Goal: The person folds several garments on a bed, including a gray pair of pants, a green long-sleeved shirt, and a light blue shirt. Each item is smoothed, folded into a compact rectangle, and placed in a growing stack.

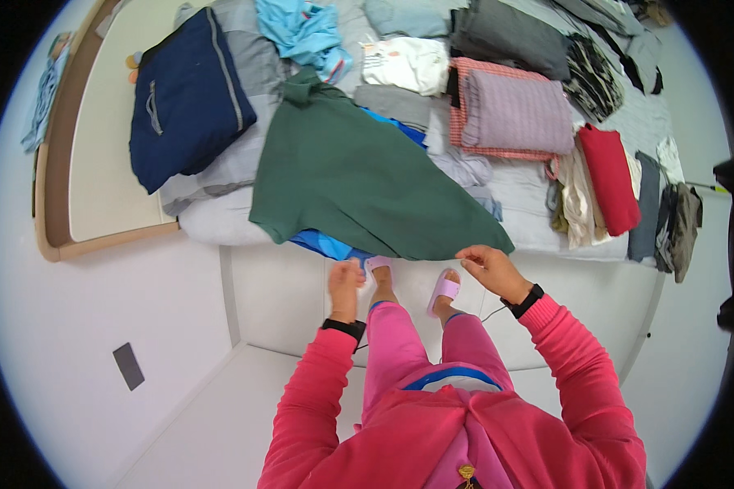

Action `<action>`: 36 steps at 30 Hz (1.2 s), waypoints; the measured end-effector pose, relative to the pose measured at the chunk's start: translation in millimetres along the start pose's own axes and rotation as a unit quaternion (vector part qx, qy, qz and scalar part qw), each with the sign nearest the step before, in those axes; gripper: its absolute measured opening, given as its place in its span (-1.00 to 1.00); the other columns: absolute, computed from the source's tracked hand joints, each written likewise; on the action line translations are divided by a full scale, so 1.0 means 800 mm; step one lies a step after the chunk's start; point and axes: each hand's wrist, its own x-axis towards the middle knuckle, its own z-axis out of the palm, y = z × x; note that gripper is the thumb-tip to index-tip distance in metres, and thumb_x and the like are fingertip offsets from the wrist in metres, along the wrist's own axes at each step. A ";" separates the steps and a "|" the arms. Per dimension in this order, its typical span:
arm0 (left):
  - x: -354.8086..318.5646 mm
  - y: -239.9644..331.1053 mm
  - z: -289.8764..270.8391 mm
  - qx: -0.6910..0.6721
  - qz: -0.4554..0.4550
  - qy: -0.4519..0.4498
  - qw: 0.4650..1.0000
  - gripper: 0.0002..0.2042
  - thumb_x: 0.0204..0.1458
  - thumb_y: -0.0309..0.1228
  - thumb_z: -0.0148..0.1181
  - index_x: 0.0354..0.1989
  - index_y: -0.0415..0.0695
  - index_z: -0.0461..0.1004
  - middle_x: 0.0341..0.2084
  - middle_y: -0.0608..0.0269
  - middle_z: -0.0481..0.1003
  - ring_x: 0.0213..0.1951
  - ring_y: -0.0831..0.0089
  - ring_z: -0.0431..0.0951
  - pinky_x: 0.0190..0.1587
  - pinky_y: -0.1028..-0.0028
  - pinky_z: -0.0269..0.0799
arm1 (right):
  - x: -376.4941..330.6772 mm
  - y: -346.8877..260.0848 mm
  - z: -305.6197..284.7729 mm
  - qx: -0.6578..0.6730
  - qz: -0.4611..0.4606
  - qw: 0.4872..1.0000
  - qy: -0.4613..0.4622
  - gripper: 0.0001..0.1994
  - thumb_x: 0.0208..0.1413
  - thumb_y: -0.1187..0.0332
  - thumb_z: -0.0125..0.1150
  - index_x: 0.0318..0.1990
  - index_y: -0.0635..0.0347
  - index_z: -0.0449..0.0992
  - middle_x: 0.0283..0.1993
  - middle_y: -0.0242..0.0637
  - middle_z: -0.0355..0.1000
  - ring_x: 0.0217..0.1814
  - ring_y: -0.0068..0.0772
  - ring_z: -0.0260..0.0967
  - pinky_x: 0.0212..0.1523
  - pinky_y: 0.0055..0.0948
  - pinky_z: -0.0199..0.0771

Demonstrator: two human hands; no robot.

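A: Where is the green shirt (359,183)?

B: Spread flat on the bed (546,224), collar at twelve o'clock, hem hanging toward the person at six. A navy garment (187,94) lies at ten o'clock from it, a folded checked cloth (514,110) at two.

A: And the hands?

B: The right hand (488,269) pinches the hem's corner at five o'clock, fingers closed on the cloth. The left hand (345,281) sits just below the hem at seven o'clock, fingers curled; whether it grips anything, I cannot tell.

A: How will it handle?

B: Light, soft and limp, I'd judge; it sags unless held at both hem corners or the shoulders.
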 end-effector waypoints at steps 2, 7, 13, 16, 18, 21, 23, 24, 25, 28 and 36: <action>0.024 0.053 -0.034 -0.022 0.021 0.115 0.993 -0.64 0.08 -0.15 0.18 -0.17 -0.19 0.32 -0.40 0.25 0.39 -0.41 0.51 0.42 -0.35 0.52 0.40 | 0.030 -0.039 0.020 0.015 -0.001 0.999 -0.036 -0.77 0.08 0.34 0.11 -0.15 0.22 0.54 -0.27 -0.16 0.51 -0.28 -0.34 0.46 -0.21 -0.46 0.44; 0.087 0.111 -0.072 -0.273 -0.104 0.085 0.953 -0.45 0.01 -0.03 0.23 -0.06 -0.24 0.24 -0.20 0.16 0.31 -0.26 0.40 0.38 -0.18 0.41 0.38 | 0.118 -0.139 0.087 0.021 -0.126 0.989 -0.077 -0.76 0.07 0.34 0.12 -0.13 0.20 0.53 -0.25 -0.19 0.48 -0.26 -0.29 0.45 -0.19 -0.43 0.43; 0.111 0.122 -0.067 -0.277 -0.110 0.162 0.941 -0.77 0.01 -0.31 0.27 -0.19 -0.05 0.42 -0.43 0.40 0.44 -0.49 0.54 0.39 -0.46 0.54 0.35 | 0.231 -0.211 0.171 -0.085 -0.255 0.963 -0.036 -0.65 0.04 0.33 0.13 0.01 0.21 0.44 -0.04 -0.10 0.39 0.00 -0.11 0.34 0.03 -0.32 0.34; 0.102 0.135 -0.065 -0.122 -0.020 0.179 0.976 -0.77 0.00 -0.45 0.22 -0.15 -0.13 0.41 -0.34 0.30 0.43 -0.33 0.48 0.46 -0.37 0.53 0.40 | 0.266 -0.212 0.214 -0.133 -0.293 0.946 -0.047 -0.58 0.05 0.30 0.12 0.08 0.23 0.38 0.02 -0.03 0.35 0.08 -0.01 0.28 0.12 -0.27 0.28; 0.103 0.150 -0.061 0.029 0.133 0.180 0.974 -0.73 -0.03 -0.48 0.21 -0.13 -0.19 0.41 -0.21 0.19 0.38 -0.21 0.38 0.44 -0.23 0.45 0.39 | 0.286 -0.211 0.232 -0.194 -0.212 0.949 -0.127 -0.51 0.09 0.19 0.11 0.14 0.27 0.33 0.08 -0.01 0.33 0.12 -0.08 0.28 0.15 -0.30 0.25; 0.115 0.181 -0.049 0.157 0.271 0.119 0.942 -0.67 -0.15 -0.52 0.20 -0.15 -0.25 0.40 -0.07 -0.03 0.27 -0.04 0.02 0.32 0.03 0.19 0.25 | 0.306 -0.215 0.226 0.092 -0.050 0.980 -0.167 -0.43 0.14 0.07 0.09 0.19 0.28 0.28 0.13 -0.06 0.32 0.16 -0.21 0.28 0.19 -0.34 0.21; 0.121 0.202 -0.028 0.307 0.332 0.107 0.886 -0.71 -0.17 -0.45 0.23 -0.23 -0.24 0.40 -0.06 -0.07 0.30 -0.03 -0.03 0.29 0.06 0.13 0.20 | 0.312 -0.223 0.198 0.255 0.046 0.947 -0.191 -0.33 0.19 -0.11 -0.07 0.28 0.22 0.16 0.19 -0.18 0.26 0.22 -0.34 0.19 0.26 -0.39 0.08; 0.126 0.212 -0.017 0.349 0.319 0.100 0.875 -0.71 -0.18 -0.40 0.24 -0.26 -0.22 0.40 -0.04 -0.09 0.31 -0.03 -0.04 0.29 0.07 0.08 0.16 | 0.315 -0.229 0.184 0.312 0.091 0.925 -0.196 -0.31 0.19 -0.13 -0.08 0.30 0.21 0.12 0.20 -0.20 0.24 0.23 -0.36 0.17 0.27 -0.39 0.06; 0.130 0.223 -0.008 0.387 0.326 0.090 0.858 -0.71 -0.18 -0.35 0.25 -0.30 -0.21 0.39 -0.02 -0.11 0.32 -0.02 -0.04 0.28 0.08 0.04 0.12 | 0.317 -0.236 0.172 0.370 0.136 0.897 -0.199 -0.29 0.19 -0.14 -0.10 0.33 0.19 0.08 0.21 -0.22 0.23 0.23 -0.38 0.16 0.27 -0.39 0.05; 0.134 0.246 0.011 0.421 0.328 -0.001 0.846 -0.61 -0.17 -0.20 0.28 -0.26 -0.22 0.40 0.06 -0.11 0.29 0.07 -0.03 0.23 0.19 -0.03 -0.03 | 0.318 -0.253 0.146 0.312 0.050 0.923 -0.221 -0.29 0.15 -0.02 0.04 0.34 0.22 0.04 0.23 -0.20 0.20 0.24 -0.36 0.15 0.27 -0.47 0.04; 0.175 0.235 -0.004 0.225 0.323 -0.057 0.918 -0.71 -0.05 -0.41 0.21 -0.14 -0.21 0.39 -0.08 -0.01 0.38 0.01 0.06 0.35 0.08 0.24 0.23 | 0.364 -0.240 0.124 -0.018 -0.004 1.000 -0.011 -0.61 0.05 0.19 0.21 -0.20 0.45 0.46 -0.38 0.06 0.46 -0.37 -0.22 0.45 -0.28 -0.29 0.40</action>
